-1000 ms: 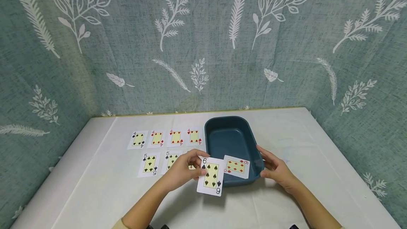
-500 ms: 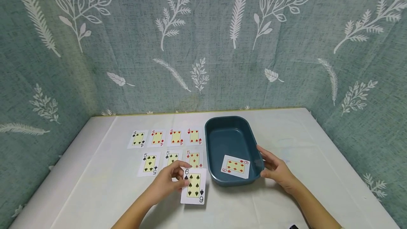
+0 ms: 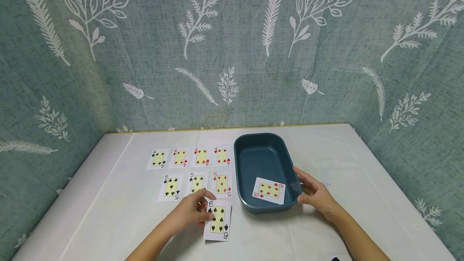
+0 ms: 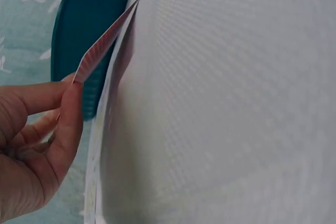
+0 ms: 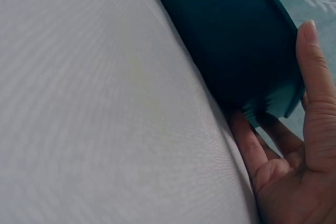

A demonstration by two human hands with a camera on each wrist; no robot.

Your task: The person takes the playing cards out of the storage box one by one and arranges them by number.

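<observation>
In the head view my left hand point(image 3: 190, 212) pinches a six of spades point(image 3: 218, 222) at its left edge, low over the table in front of the five of diamonds. The left wrist view shows the card point(image 4: 100, 51) tilted, its far edge down near the cloth. My right hand point(image 3: 319, 198) holds the right side of a dark blue tray point(image 3: 241, 180), with thumb and fingers about its near right corner. Inside the tray a six of diamonds point(image 3: 269, 190) lies face up near the front. In the right wrist view, fingers point(image 5: 247, 142) touch the tray's lower wall.
Face-up fours form the back row, among them the four of spades point(image 3: 158, 159) and four of hearts point(image 3: 222, 156). The row before them has the five of clubs point(image 3: 171, 187), five of spades point(image 3: 197, 180) and five of diamonds point(image 3: 222, 184). A leaf-patterned curtain point(image 3: 152, 51) stands behind.
My left hand has carried the six of spades left and towards me, from above the tray's front corner down to the table. The right hand stays at the tray.
</observation>
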